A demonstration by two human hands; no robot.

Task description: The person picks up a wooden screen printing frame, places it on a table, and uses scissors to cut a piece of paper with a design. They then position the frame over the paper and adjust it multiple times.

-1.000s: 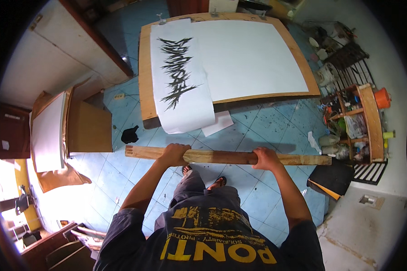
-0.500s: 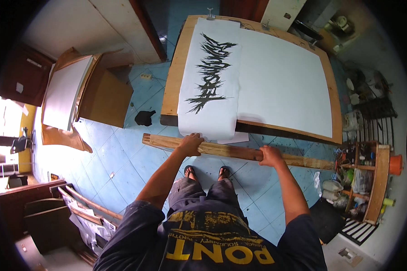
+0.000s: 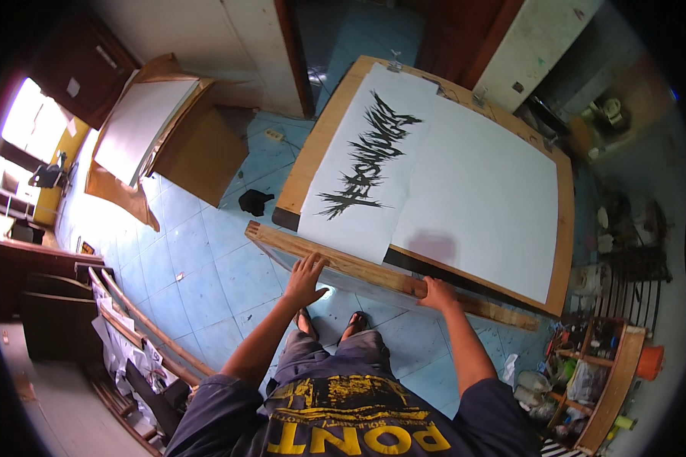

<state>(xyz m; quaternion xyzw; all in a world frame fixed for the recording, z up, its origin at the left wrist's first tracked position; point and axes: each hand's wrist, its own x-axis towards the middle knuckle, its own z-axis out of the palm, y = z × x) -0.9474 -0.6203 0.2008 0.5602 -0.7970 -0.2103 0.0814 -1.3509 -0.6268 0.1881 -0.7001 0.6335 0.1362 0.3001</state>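
My left hand (image 3: pixel 306 280) rests with curled, slightly spread fingers over the top rail of a long wooden frame (image 3: pixel 358 270), which stands on edge with a pale panel under it. My right hand (image 3: pixel 437 293) grips the same rail farther right, thumb and fingers over it. The frame is at the near edge of a large plywood board (image 3: pixel 564 228), slanting down to the right. On the board lie a white sheet with jagged black lettering (image 3: pixel 339 152) and a larger blank white sheet (image 3: pixel 476 198), held by metal clips at the far edge (image 3: pixel 395 65).
Cardboard and white panels (image 3: pixel 141 129) lean at the left. A black cloth (image 3: pixel 255 202) lies on blue floor tiles. Poles and boards (image 3: pixel 145 343) are stacked at lower left. A cluttered wooden shelf (image 3: pixel 617 373) with an orange bucket (image 3: pixel 649 362) stands at lower right.
The view has swung, shifting the board lower and rightward. The frame now slants more steeply and sits against the board's near edge; my left hand's fingers are more spread on it.
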